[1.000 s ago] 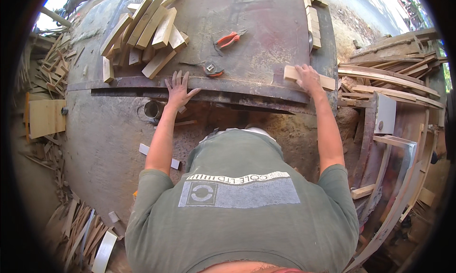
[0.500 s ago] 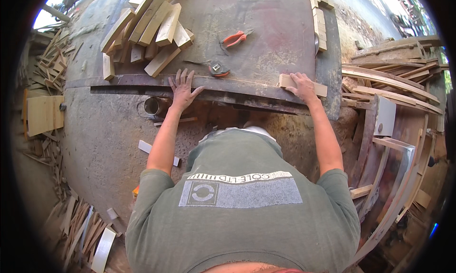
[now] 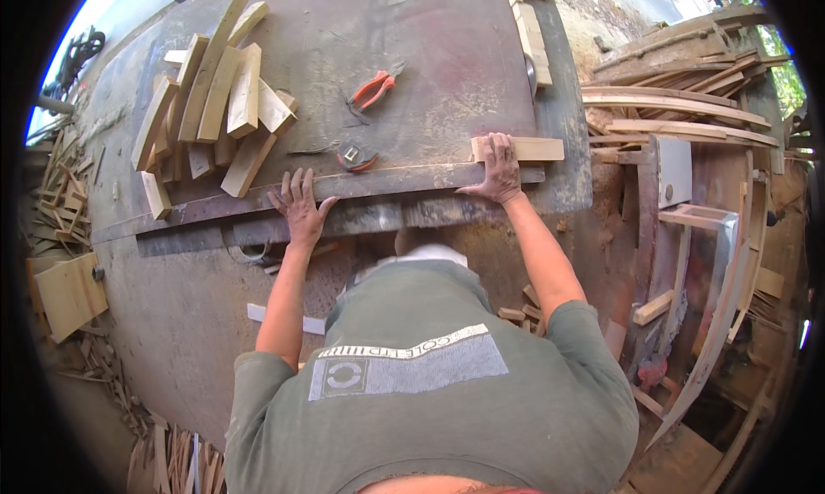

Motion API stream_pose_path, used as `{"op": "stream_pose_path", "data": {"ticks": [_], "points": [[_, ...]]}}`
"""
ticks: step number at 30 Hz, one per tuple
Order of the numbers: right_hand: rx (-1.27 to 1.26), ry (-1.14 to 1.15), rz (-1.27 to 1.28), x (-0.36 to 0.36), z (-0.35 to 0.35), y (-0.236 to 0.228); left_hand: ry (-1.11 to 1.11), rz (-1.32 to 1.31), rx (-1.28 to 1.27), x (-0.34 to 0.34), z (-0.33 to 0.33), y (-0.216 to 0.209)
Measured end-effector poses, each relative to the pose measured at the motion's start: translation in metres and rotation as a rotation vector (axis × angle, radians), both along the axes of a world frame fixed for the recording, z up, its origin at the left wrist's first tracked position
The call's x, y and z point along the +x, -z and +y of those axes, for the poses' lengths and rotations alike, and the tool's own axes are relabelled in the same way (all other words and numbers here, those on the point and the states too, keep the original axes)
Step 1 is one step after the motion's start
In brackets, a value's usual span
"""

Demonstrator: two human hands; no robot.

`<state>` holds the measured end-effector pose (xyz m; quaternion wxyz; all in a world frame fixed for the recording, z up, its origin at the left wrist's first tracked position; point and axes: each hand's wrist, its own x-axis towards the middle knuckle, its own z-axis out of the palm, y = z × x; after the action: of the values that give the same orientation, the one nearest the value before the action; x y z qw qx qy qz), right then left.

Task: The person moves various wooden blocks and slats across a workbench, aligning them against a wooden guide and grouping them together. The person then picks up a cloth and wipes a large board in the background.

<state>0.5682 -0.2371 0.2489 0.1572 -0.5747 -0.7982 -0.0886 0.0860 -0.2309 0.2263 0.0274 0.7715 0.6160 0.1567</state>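
My left hand (image 3: pixel 301 206) rests at the near edge of the metal-topped worktable (image 3: pixel 412 43), fingers spread and holding nothing. Farther right, my right hand (image 3: pixel 498 172) lies over a short pale wooden block (image 3: pixel 540 149) at the table's near right corner. Its fingers reach across the block's left part, while the thumb points left along the table edge. Between the hands and farther in sits a tape measure (image 3: pixel 354 156). Beyond that are pliers with red-orange handles (image 3: pixel 375 88). To the left, cut wooden pieces (image 3: pixel 219 94) lie in a heap on the table.
Several wooden blocks (image 3: pixel 530 43) line the table's far right side. Curved boards (image 3: pixel 679 103) are stacked to the right, above a wooden frame (image 3: pixel 687 215). Scrap wood (image 3: pixel 64 202) lies on the left. A white strip (image 3: pixel 314 325) is on the floor near my left arm.
The whole view has shifted and turned. My right hand has moved left along the block, its thumb now stretched out beside it. My left hand stays spread at the table edge.
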Motion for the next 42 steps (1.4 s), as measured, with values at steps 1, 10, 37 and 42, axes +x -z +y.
{"op": "stream_pose_path", "data": {"ticks": [1,10,37,42], "points": [[0.014,0.014,-0.006,0.0,0.004,0.001,0.003,-0.004,0.015,0.003,0.006,0.005],[0.116,0.022,-0.036,-0.01,0.006,0.008,-0.003,0.005,0.124,-0.005,0.016,0.024],[-0.176,-0.07,-0.031,-0.023,-0.1,-0.04,-0.156,0.125,-0.329,-0.014,-0.082,-0.049],[-0.316,-0.09,-0.08,-0.02,-0.19,-0.049,-0.103,0.174,-0.166,-0.039,-0.196,-0.036]]}}
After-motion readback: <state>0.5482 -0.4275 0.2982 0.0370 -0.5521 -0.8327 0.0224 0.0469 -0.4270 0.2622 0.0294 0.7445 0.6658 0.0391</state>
